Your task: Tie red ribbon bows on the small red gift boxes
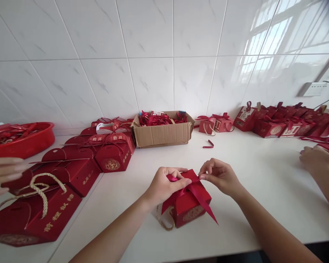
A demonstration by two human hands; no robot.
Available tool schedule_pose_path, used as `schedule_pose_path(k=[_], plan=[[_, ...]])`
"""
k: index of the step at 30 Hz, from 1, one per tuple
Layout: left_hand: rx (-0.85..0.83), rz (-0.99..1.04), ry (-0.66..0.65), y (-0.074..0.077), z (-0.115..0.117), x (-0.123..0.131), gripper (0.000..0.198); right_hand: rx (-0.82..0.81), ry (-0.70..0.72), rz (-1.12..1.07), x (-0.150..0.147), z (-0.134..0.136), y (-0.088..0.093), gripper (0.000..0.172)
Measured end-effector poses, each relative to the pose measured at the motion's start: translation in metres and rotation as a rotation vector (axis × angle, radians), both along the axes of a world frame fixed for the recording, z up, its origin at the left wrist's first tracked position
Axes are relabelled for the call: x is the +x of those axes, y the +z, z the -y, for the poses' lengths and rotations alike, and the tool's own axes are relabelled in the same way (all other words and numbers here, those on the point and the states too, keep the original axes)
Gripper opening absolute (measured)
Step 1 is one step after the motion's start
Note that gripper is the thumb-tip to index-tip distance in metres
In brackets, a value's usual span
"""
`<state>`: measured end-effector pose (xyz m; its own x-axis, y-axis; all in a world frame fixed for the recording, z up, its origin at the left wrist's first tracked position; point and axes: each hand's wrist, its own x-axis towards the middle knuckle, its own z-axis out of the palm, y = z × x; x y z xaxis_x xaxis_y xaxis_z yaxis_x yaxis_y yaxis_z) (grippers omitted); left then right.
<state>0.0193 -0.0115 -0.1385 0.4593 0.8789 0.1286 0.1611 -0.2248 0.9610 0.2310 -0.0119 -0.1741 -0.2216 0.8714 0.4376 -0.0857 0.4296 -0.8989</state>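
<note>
A small red gift box (192,204) with a gold round print on its front stands before me on the white table. A dark red ribbon (199,195) is tied over its top, with tails hanging down the front. My left hand (166,184) is closed on the ribbon's bow, thumb lying over the top of the box. At the box's right top edge, my right hand (218,177) pinches a bit of the ribbon between thumb and fingertips. A twisted cream cord handle (166,221) hangs at the box's left side and touches the table.
Larger red boxes (55,219) line the left. Behind are a cardboard box (161,136) of ribbons, a loose ribbon piece (209,144) and two small boxes (207,126). Finished boxes (268,128) stand right. Other people's hands show at left (5,171) and right (318,157).
</note>
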Motion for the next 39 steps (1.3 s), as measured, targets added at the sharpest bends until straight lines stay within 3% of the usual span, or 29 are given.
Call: schedule_pose_path(k=[7,15,17,20,21,24,25,27,32,34,36,37,39], plan=[[0.04,-0.038,-0.03,0.0,0.0,-0.001,0.039,0.043,-0.039,0.025,0.004,0.001,0.003,0.039],[0.036,0.02,-0.044,-0.001,0.0,0.0,0.051,0.057,-0.017,0.008,0.006,0.0,0.001,0.051],[0.02,0.029,-0.015,0.0,0.0,0.0,0.046,0.034,0.012,0.0,0.008,-0.002,0.001,0.047],[-0.026,0.079,-0.012,0.001,0.0,0.0,0.034,-0.034,0.131,0.036,0.019,-0.008,0.003,0.026],[-0.039,0.105,-0.021,0.001,0.0,-0.001,0.031,-0.048,0.194,0.078,0.024,-0.01,0.003,0.033],[-0.101,0.179,-0.053,0.0,-0.001,-0.004,0.03,-0.058,0.431,0.313,0.038,-0.014,0.001,0.106],[-0.13,0.209,-0.057,-0.001,-0.002,-0.004,0.034,-0.061,0.508,0.398,0.039,-0.015,-0.001,0.122],[-0.176,0.281,-0.056,-0.004,-0.003,-0.006,0.041,-0.069,0.601,0.516,0.035,-0.015,-0.005,0.133],[-0.202,0.39,0.029,-0.016,-0.013,-0.006,0.04,-0.144,0.595,0.495,0.036,-0.013,-0.003,0.126],[-0.211,0.373,0.119,-0.02,-0.018,-0.006,0.044,-0.213,0.513,0.49,0.056,-0.014,0.001,0.12],[-0.213,0.331,0.197,-0.022,-0.021,-0.007,0.046,-0.314,0.267,0.479,0.083,-0.016,0.004,0.113],[-0.213,0.309,0.221,-0.022,-0.022,-0.008,0.046,-0.362,0.057,0.469,0.095,-0.018,0.003,0.11],[-0.21,0.284,0.251,-0.022,-0.022,-0.01,0.046,-0.451,-0.531,0.501,0.112,-0.024,-0.001,0.107]])
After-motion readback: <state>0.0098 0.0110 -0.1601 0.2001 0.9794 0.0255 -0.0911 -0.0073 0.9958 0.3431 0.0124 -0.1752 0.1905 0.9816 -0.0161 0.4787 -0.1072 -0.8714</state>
